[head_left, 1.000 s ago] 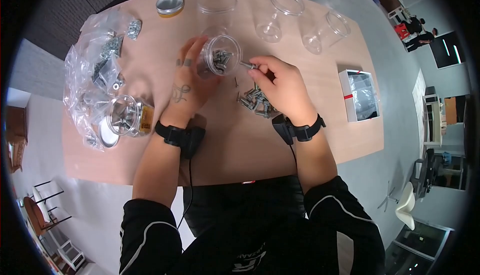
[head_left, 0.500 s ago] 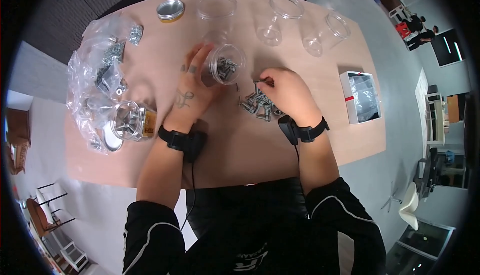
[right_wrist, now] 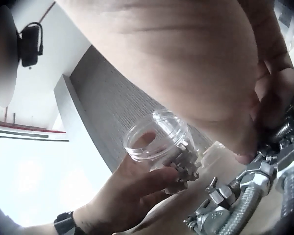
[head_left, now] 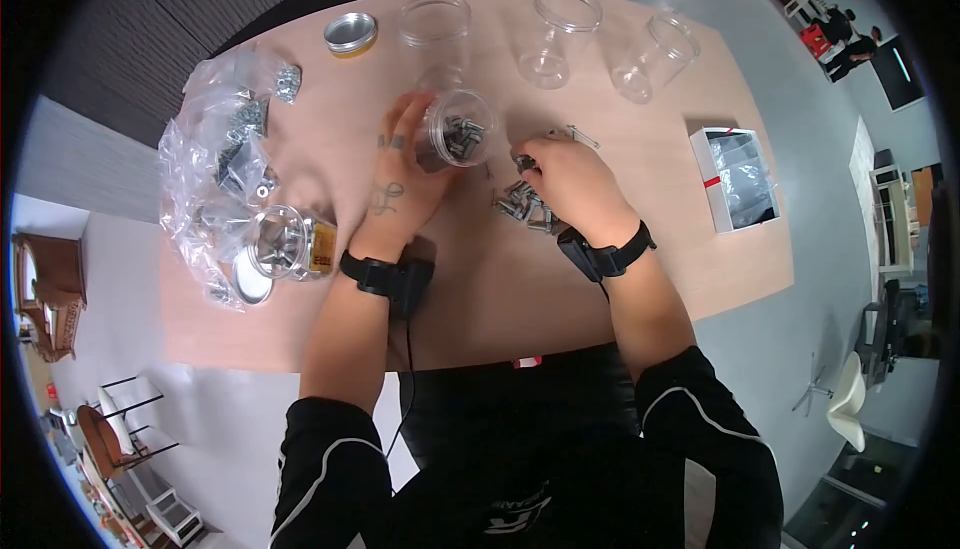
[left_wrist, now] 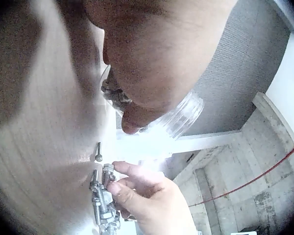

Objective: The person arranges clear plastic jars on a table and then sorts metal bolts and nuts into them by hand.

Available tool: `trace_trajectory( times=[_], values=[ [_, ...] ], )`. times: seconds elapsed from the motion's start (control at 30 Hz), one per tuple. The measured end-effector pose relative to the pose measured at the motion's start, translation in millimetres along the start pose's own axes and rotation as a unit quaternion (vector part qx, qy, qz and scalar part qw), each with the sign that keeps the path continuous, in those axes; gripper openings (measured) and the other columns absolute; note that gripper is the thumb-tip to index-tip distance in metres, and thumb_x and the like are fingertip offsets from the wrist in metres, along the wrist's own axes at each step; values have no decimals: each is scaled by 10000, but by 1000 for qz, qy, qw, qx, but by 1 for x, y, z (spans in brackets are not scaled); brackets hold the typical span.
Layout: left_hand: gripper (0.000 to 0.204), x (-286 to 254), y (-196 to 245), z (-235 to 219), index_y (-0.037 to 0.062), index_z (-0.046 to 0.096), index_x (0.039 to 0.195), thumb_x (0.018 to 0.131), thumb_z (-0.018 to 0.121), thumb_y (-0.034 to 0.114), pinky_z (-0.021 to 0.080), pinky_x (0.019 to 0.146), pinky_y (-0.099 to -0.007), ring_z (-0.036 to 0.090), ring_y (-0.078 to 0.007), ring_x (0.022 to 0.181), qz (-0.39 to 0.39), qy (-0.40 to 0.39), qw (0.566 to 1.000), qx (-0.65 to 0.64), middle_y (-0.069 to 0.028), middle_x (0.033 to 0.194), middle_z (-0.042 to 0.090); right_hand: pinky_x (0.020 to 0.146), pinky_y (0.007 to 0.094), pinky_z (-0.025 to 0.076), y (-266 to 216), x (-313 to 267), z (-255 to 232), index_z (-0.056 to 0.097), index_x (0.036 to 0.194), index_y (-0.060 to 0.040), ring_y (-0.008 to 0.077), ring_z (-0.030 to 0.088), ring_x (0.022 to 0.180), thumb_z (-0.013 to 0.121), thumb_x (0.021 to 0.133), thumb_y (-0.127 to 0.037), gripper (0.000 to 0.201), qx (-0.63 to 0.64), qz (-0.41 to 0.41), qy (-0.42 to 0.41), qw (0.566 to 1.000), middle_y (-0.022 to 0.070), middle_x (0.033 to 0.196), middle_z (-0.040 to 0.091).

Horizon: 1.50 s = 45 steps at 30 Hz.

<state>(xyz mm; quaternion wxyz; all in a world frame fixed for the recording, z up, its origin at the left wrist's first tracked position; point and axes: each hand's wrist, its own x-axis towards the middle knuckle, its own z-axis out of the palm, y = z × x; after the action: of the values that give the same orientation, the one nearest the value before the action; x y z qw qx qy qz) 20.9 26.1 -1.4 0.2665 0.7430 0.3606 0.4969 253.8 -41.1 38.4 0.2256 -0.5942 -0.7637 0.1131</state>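
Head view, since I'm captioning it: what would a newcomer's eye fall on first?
Near the middle of the table, the left grip holds a clear jar with bolts inside. Just right of it, the right grip pinches a bolt by a loose pile. Clear plastic bags spread along the left side.

Hex bolts (head_left: 520, 206) were silver-grey; tabletop (head_left: 500, 294) was pale tan. Clear jar (head_left: 308, 224) at left bore a yellow label (head_left: 321, 247) with dark print. Right-hand box (head_left: 703, 161) was white, red-marked. Near sleeves (head_left: 330, 420) were black, white-striped.
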Motion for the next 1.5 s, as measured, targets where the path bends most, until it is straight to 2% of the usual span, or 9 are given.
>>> trace_trajectory(
  times=[0.1,0.4,0.6,1.0,1.1,1.17,1.2,1.27,1.5],
  values=[
    [941,0,-2,-2,88,460,1541,719,892,-70,599,1031,-385,576,-301,1355,19,-15,998,57,-122,1579,417,885,494,549,0,-2,-1,728,1057,-15,383,691,1038,691,890,-48,175,11,7,3,1000,168,1045,742],
    [995,2,1,-4,93,435,1552,693,914,-55,623,977,-367,590,-302,1330,25,-27,996,81,-128,1579,408,857,495,547,0,-3,-6,718,982,-25,391,695,978,682,861,-56,130,3,28,-15,999,163,955,738],
    [1002,0,-6,-1,73,423,1550,685,899,-101,629,991,-365,584,-304,1329,2,-39,998,44,-131,1584,391,837,487,552,1,2,10,688,903,-28,389,677,948,686,855,-83,73,31,-4,84,996,178,912,690],
    [1014,1,-4,-3,65,393,1579,705,888,-68,621,1000,-383,568,-314,1344,-3,-53,996,75,-144,1585,383,831,476,547,14,3,31,686,905,-43,376,669,956,687,902,-92,48,1,-2,25,1000,145,919,682],
    [1026,0,0,-3,63,388,1581,695,882,-87,625,994,-388,568,-318,1346,14,-51,994,96,-148,1599,368,819,475,554,10,5,15,719,942,-39,384,684,946,689,917,-107,78,2,3,2,1000,145,956,712],
    [1032,-1,-1,-3,64,387,1582,689,879,-97,624,998,-388,565,-320,1351,6,-57,994,90,-151,1602,362,807,427,573,2,8,6,760,1033,-40,364,709,910,714,932,-114,134,34,22,115,993,151,1012,742],
    [1038,-1,-1,-2,65,386,1582,684,877,-108,622,1002,-387,562,-323,1356,3,-61,995,84,-154,1606,356,807,427,573,-4,8,0,760,1033,-40,364,709,910,714,932,-114,134,34,22,114,993,151,1012,742],
    [1045,0,-4,-1,66,386,1581,676,876,-115,623,1000,-389,564,-325,1357,30,-59,994,92,-156,1604,356,797,376,583,-17,6,-8,773,1111,-40,323,726,891,746,938,-118,192,191,18,194,962,154,1045,756],
    [1066,-1,1,-1,72,383,1583,652,856,-144,627,999,-413,563,-335,1365,85,-73,986,120,-160,1610,343,814,363,592,-29,5,13,735,1227,-59,292,738,890,746,935,-94,295,280,-2,124,952,146,1105,756]
  ],
)
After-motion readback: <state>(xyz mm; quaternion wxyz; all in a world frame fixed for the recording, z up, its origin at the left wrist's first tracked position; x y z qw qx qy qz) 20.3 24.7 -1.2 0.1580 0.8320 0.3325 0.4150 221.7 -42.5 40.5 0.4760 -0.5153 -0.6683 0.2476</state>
